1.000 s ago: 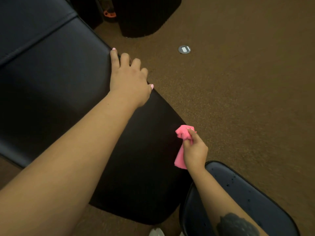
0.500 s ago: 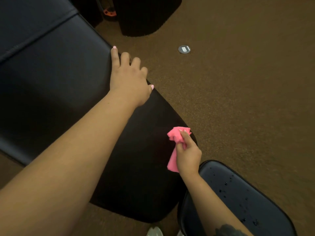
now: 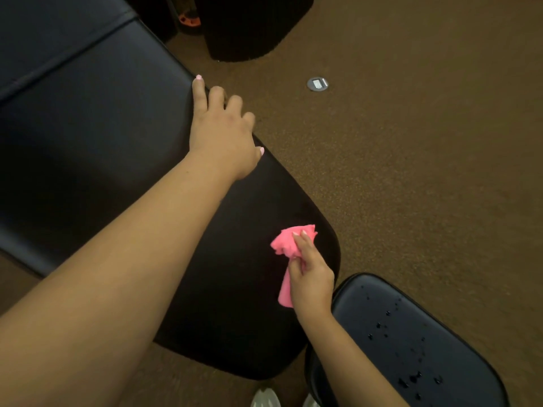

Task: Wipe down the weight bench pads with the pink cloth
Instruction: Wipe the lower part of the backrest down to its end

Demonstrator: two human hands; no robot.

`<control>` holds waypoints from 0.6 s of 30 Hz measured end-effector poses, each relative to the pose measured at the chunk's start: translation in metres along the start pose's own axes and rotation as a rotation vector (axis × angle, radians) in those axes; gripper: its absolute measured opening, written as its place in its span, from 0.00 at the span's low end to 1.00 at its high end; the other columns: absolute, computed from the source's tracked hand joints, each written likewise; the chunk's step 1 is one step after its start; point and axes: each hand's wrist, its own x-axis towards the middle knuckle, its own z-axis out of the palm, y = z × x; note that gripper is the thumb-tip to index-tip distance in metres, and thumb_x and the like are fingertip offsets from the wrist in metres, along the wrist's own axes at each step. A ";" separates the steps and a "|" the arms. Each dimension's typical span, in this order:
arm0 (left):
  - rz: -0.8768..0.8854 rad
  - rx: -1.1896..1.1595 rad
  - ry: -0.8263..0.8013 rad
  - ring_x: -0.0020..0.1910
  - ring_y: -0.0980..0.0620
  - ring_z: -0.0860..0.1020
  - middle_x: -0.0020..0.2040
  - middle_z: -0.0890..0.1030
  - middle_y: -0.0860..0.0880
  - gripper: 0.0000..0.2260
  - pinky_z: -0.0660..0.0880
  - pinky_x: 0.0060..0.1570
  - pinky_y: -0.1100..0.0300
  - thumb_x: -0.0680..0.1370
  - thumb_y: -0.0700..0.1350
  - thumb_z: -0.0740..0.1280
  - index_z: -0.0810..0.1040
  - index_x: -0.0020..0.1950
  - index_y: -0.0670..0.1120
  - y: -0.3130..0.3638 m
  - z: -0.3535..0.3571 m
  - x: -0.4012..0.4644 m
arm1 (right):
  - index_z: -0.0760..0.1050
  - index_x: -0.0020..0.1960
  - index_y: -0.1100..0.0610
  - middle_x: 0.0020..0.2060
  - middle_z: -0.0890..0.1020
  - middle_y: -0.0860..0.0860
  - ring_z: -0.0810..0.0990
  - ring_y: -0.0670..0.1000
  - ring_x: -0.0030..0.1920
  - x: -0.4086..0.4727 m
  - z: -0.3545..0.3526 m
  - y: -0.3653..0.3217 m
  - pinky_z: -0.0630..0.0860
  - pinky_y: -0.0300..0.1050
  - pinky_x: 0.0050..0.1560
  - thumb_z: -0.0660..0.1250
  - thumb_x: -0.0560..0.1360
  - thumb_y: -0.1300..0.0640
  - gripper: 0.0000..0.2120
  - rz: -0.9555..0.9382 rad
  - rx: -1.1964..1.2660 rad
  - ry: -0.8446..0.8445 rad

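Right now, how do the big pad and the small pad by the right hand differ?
The big pad looks dry; the small pad is dotted with droplets. The big pad has both hands on it: the left hand rests on its edge, and the right hand presses the cloth onto it. The small pad is untouched. Both are dark and glossy.

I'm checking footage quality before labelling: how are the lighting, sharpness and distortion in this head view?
Head view: dim, warm light; the large black pad is mostly deep shadow with faint sheen. The right hand and pink cloth are slightly soft. Wide-angle stretch enlarges the left forearm. Droplets show clearly on the smaller pad.
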 end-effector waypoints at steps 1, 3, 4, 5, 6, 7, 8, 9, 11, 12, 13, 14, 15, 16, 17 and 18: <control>0.000 -0.002 0.000 0.72 0.37 0.59 0.70 0.67 0.42 0.28 0.42 0.73 0.36 0.78 0.64 0.54 0.67 0.72 0.48 0.000 0.000 0.000 | 0.71 0.66 0.47 0.67 0.72 0.44 0.70 0.37 0.60 0.004 0.000 -0.001 0.63 0.27 0.58 0.62 0.76 0.64 0.21 0.033 0.009 0.020; -0.005 -0.006 0.001 0.72 0.37 0.59 0.70 0.67 0.42 0.28 0.41 0.73 0.37 0.78 0.64 0.54 0.68 0.72 0.48 -0.001 0.000 0.000 | 0.71 0.66 0.48 0.66 0.73 0.46 0.72 0.39 0.60 0.010 0.004 -0.008 0.65 0.30 0.59 0.62 0.76 0.63 0.21 0.042 0.020 0.050; -0.007 -0.005 0.000 0.72 0.37 0.59 0.70 0.67 0.42 0.28 0.41 0.73 0.37 0.78 0.64 0.54 0.68 0.72 0.48 -0.001 0.000 0.000 | 0.71 0.66 0.48 0.66 0.73 0.46 0.72 0.41 0.61 0.011 0.007 -0.013 0.66 0.32 0.61 0.63 0.76 0.63 0.21 0.021 0.018 0.058; -0.010 -0.003 0.001 0.72 0.37 0.59 0.70 0.67 0.42 0.28 0.41 0.73 0.37 0.78 0.64 0.54 0.68 0.72 0.48 0.000 0.000 0.000 | 0.71 0.66 0.48 0.66 0.73 0.46 0.72 0.42 0.63 0.010 0.009 -0.018 0.67 0.35 0.64 0.63 0.76 0.63 0.21 -0.009 0.015 0.056; -0.012 0.000 0.004 0.72 0.37 0.59 0.70 0.67 0.42 0.28 0.41 0.73 0.37 0.78 0.64 0.54 0.67 0.72 0.48 0.000 0.000 0.000 | 0.71 0.66 0.48 0.66 0.73 0.45 0.72 0.43 0.63 0.008 0.012 -0.023 0.67 0.38 0.65 0.63 0.75 0.64 0.22 -0.046 0.011 0.042; -0.012 0.003 0.006 0.72 0.37 0.60 0.70 0.67 0.42 0.28 0.41 0.73 0.37 0.78 0.64 0.54 0.67 0.72 0.48 0.001 0.001 0.000 | 0.71 0.66 0.47 0.66 0.73 0.44 0.73 0.42 0.63 0.004 0.013 -0.026 0.67 0.37 0.66 0.63 0.75 0.64 0.22 -0.093 0.004 0.018; -0.010 0.004 0.007 0.72 0.37 0.60 0.70 0.67 0.42 0.28 0.42 0.73 0.37 0.78 0.64 0.54 0.67 0.72 0.48 0.001 0.001 -0.001 | 0.71 0.66 0.47 0.66 0.72 0.42 0.72 0.41 0.64 -0.002 0.015 -0.027 0.66 0.34 0.66 0.63 0.75 0.65 0.23 -0.150 -0.008 -0.011; -0.008 0.004 0.006 0.72 0.37 0.60 0.71 0.67 0.42 0.28 0.41 0.72 0.37 0.78 0.64 0.54 0.67 0.72 0.48 0.001 0.002 -0.001 | 0.71 0.66 0.47 0.66 0.70 0.40 0.69 0.39 0.65 -0.009 0.015 -0.026 0.63 0.30 0.66 0.63 0.74 0.66 0.24 -0.211 -0.026 -0.044; -0.009 0.004 0.006 0.72 0.37 0.60 0.71 0.66 0.42 0.29 0.41 0.72 0.37 0.78 0.64 0.54 0.67 0.72 0.48 0.001 0.002 -0.001 | 0.71 0.66 0.47 0.66 0.67 0.37 0.64 0.35 0.67 -0.020 0.012 -0.017 0.59 0.27 0.66 0.64 0.74 0.67 0.24 -0.294 -0.077 -0.112; -0.011 0.004 0.008 0.72 0.38 0.60 0.71 0.66 0.42 0.29 0.41 0.72 0.37 0.78 0.64 0.54 0.67 0.72 0.48 0.000 0.001 -0.001 | 0.71 0.66 0.47 0.65 0.66 0.37 0.63 0.35 0.67 -0.022 0.008 -0.011 0.58 0.28 0.67 0.64 0.74 0.66 0.25 -0.307 -0.101 -0.133; -0.012 0.003 0.010 0.72 0.38 0.60 0.71 0.67 0.42 0.29 0.41 0.72 0.37 0.78 0.64 0.54 0.67 0.72 0.48 0.000 0.001 -0.001 | 0.70 0.66 0.47 0.65 0.66 0.36 0.64 0.36 0.67 -0.022 0.005 -0.004 0.59 0.30 0.68 0.64 0.74 0.66 0.24 -0.294 -0.115 -0.138; -0.012 0.000 0.010 0.72 0.38 0.60 0.71 0.67 0.42 0.29 0.41 0.72 0.37 0.78 0.64 0.54 0.67 0.72 0.48 0.000 0.001 0.000 | 0.71 0.66 0.47 0.65 0.66 0.36 0.65 0.37 0.67 -0.019 0.001 0.002 0.61 0.33 0.69 0.64 0.74 0.66 0.24 -0.255 -0.118 -0.131; -0.010 -0.004 0.010 0.72 0.38 0.60 0.71 0.67 0.42 0.29 0.41 0.72 0.37 0.78 0.64 0.54 0.67 0.72 0.48 0.000 0.001 0.000 | 0.71 0.66 0.47 0.65 0.67 0.37 0.67 0.38 0.66 -0.014 -0.002 0.006 0.63 0.37 0.69 0.64 0.74 0.66 0.24 -0.199 -0.113 -0.112; -0.008 -0.004 0.009 0.72 0.38 0.60 0.71 0.67 0.42 0.29 0.41 0.72 0.37 0.78 0.64 0.54 0.67 0.72 0.48 0.000 0.001 0.000 | 0.71 0.66 0.47 0.65 0.68 0.38 0.69 0.40 0.66 -0.008 -0.003 0.007 0.65 0.39 0.69 0.64 0.74 0.66 0.24 -0.142 -0.101 -0.085; -0.006 -0.002 0.010 0.72 0.38 0.60 0.70 0.67 0.42 0.29 0.41 0.72 0.37 0.78 0.64 0.54 0.67 0.72 0.48 0.000 0.002 0.000 | 0.71 0.66 0.47 0.66 0.70 0.40 0.70 0.41 0.65 -0.002 -0.004 0.005 0.66 0.38 0.68 0.63 0.75 0.66 0.23 -0.093 -0.082 -0.057; -0.006 0.001 0.011 0.72 0.38 0.60 0.70 0.67 0.42 0.29 0.42 0.73 0.37 0.78 0.64 0.54 0.67 0.72 0.48 0.000 0.002 0.000 | 0.72 0.66 0.48 0.66 0.72 0.43 0.71 0.42 0.64 0.003 -0.003 0.000 0.66 0.35 0.66 0.63 0.75 0.66 0.23 -0.056 -0.057 -0.033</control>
